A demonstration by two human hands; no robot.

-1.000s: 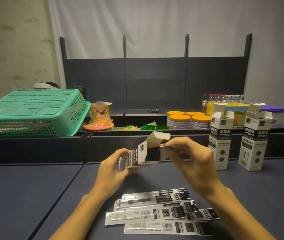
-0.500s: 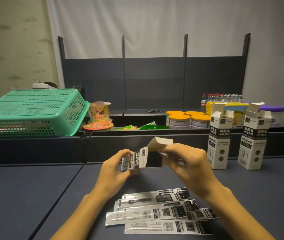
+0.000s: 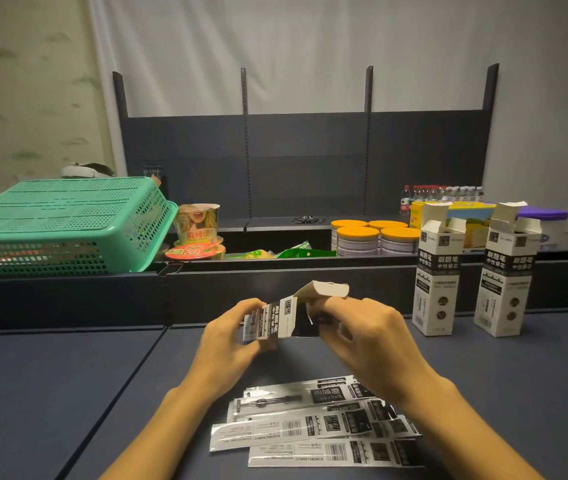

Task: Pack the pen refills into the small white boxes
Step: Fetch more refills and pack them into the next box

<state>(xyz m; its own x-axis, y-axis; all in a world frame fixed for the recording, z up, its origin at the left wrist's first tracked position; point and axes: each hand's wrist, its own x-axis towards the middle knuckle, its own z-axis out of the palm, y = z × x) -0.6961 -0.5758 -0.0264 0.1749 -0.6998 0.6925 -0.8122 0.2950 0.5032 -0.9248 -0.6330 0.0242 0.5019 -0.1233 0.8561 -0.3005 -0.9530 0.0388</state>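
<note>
Above the dark table I hold a small white box (image 3: 277, 322) with a black band, lying sideways. My left hand (image 3: 230, 341) grips its closed end. My right hand (image 3: 365, 334) holds its open end, fingers at the mouth, with the top flap (image 3: 324, 289) standing up. Below the hands, several pen refill packets (image 3: 313, 424) in clear sleeves lie fanned on the table. At the right stand two more white boxes, one (image 3: 438, 271) nearer the middle and one (image 3: 507, 275) further right, both upright with open top flaps.
A green plastic basket (image 3: 57, 223) lies upturned on the ledge at the left. Instant noodle cups (image 3: 197, 230), snack bags and orange-lidded tins (image 3: 376, 237) fill the shelf behind. Water bottles (image 3: 442, 194) and a yellow carton stand at the back right.
The box in my hands has dropped lower and tilted flatter. My right hand has closed in on its open end.
</note>
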